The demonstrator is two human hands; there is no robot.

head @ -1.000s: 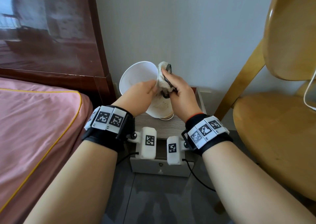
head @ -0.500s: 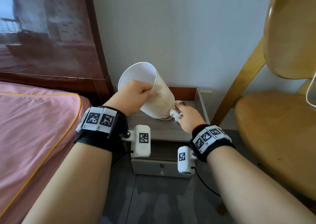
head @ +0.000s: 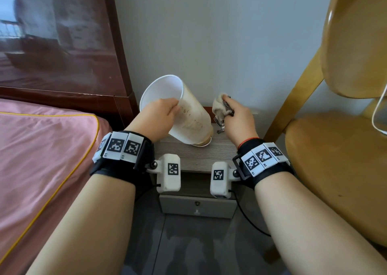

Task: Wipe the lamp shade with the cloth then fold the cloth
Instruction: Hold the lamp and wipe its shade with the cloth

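Observation:
The white lamp shade [head: 192,119] is tilted to the left, its wide open end up and its narrow end resting on the grey wooden nightstand [head: 182,159]. Brownish specks mark its side. My left hand [head: 159,117] grips the shade at its rim. My right hand [head: 236,121] holds a bunched cream and black-checked cloth [head: 219,109] a little to the right of the shade, apart from it.
A bed with a pink cover [head: 41,153] and dark wooden headboard [head: 62,44] lies at the left. A yellow wooden chair [head: 335,140] stands close on the right. The nightstand has a grey drawer [head: 196,207] below; a white wall is behind.
My right hand with the cloth went from the shade's upper side down to its base, then lifted away to the right. The left hand kept its grip and the shade turned slightly.

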